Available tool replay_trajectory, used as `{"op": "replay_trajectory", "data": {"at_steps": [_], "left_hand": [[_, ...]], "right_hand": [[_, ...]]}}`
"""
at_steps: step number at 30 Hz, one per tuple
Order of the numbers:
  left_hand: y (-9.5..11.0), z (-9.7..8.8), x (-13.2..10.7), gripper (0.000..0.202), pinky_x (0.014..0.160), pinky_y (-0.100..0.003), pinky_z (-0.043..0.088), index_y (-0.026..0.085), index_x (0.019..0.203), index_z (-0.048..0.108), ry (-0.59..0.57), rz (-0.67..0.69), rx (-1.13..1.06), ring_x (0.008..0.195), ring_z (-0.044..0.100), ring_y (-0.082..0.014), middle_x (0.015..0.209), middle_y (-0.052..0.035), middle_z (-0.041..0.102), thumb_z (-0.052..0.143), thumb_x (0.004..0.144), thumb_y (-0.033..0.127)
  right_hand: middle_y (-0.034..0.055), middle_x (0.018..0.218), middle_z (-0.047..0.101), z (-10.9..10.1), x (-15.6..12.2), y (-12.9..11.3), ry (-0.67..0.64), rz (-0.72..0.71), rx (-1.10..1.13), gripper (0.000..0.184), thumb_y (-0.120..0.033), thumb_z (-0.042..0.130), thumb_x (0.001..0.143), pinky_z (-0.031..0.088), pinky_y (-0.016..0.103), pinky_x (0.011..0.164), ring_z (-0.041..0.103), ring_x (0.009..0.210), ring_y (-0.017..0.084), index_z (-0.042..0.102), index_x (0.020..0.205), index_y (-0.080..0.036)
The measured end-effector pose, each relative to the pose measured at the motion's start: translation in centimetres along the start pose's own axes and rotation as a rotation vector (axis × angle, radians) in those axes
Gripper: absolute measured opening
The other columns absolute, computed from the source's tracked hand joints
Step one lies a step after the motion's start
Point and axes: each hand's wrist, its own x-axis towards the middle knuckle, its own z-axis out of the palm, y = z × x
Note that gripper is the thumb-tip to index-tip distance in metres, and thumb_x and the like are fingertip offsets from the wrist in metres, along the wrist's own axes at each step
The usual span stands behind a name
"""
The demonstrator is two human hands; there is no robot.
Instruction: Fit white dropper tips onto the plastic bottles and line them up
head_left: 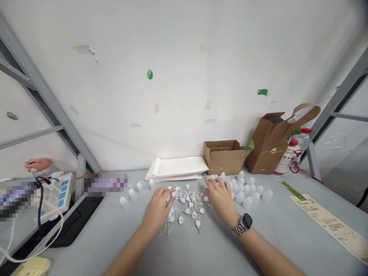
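Note:
My left hand point(158, 207) is closed at the left edge of a loose pile of small white caps with thin white cords point(188, 197), a white cap point(173, 194) pinched at its fingertips. Over the near-left side of a group of frosted, faceted plastic shells point(246, 189) is my right hand point(220, 197), wearing a watch. Its fingers curl down around a shell, and the fingertips are partly hidden. Several shells fitted with white caps point(132, 193) stand apart, left of my left hand.
White flat packets point(179, 167) lie against the wall beside an open cardboard box point(226, 159). A brown paper bag point(267, 147) and a bottle point(286, 157) stand at the right, near a printed paper strip point(330, 224). At the left are a power strip point(59, 197) and cables.

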Motion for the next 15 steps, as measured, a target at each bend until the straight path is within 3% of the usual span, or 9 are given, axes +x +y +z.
{"op": "replay_trajectory", "data": {"at_steps": [3,6,10,15], "left_hand": [[0.3,1.2,-0.3,0.03,0.08,-0.034,0.044,0.025,0.109,0.058,-0.041,0.151,0.078,0.097,0.053,-0.024,0.102,-0.008,0.06,0.043,0.084,0.019],[0.4,2.2,-0.5,0.032,0.08,-0.037,0.045,0.023,0.107,0.059,-0.052,0.245,0.171,0.098,0.052,-0.0244,0.106,-0.0087,0.059,0.044,0.082,0.01],[0.2,2.9,-0.4,0.028,0.076,-0.036,0.046,0.02,0.094,0.06,-0.017,0.286,0.223,0.092,0.054,-0.0226,0.097,-0.0072,0.061,0.045,0.079,0.002],[-0.1,2.8,-0.2,0.019,0.069,-0.034,0.046,0.02,0.076,0.057,0.021,0.293,0.206,0.08,0.055,-0.0206,0.081,-0.0041,0.061,0.044,0.082,0.007]], "right_hand": [[0.0089,0.092,0.064,0.0,0.0,0.0,-0.018,-0.01,-0.005,0.027,-0.009,0.048,0.085,0.033,0.039,0.073,0.05,0.091,0.028,0.056,0.11,-0.016],[0.0073,0.089,0.064,-0.2,-0.1,0.0,-0.023,-0.001,0.005,0.021,-0.006,0.048,0.083,0.032,0.037,0.072,0.05,0.088,0.026,0.06,0.097,-0.017],[0.0048,0.083,0.063,-0.4,-0.2,-0.2,-0.033,-0.003,0.039,0.021,0.0,0.049,0.078,0.031,0.034,0.072,0.049,0.082,0.023,0.061,0.08,-0.017],[0.0037,0.074,0.062,-0.1,-0.5,-0.4,0.01,-0.036,0.092,0.021,-0.002,0.047,0.08,0.03,0.033,0.072,0.049,0.076,0.021,0.062,0.079,-0.017]]}}
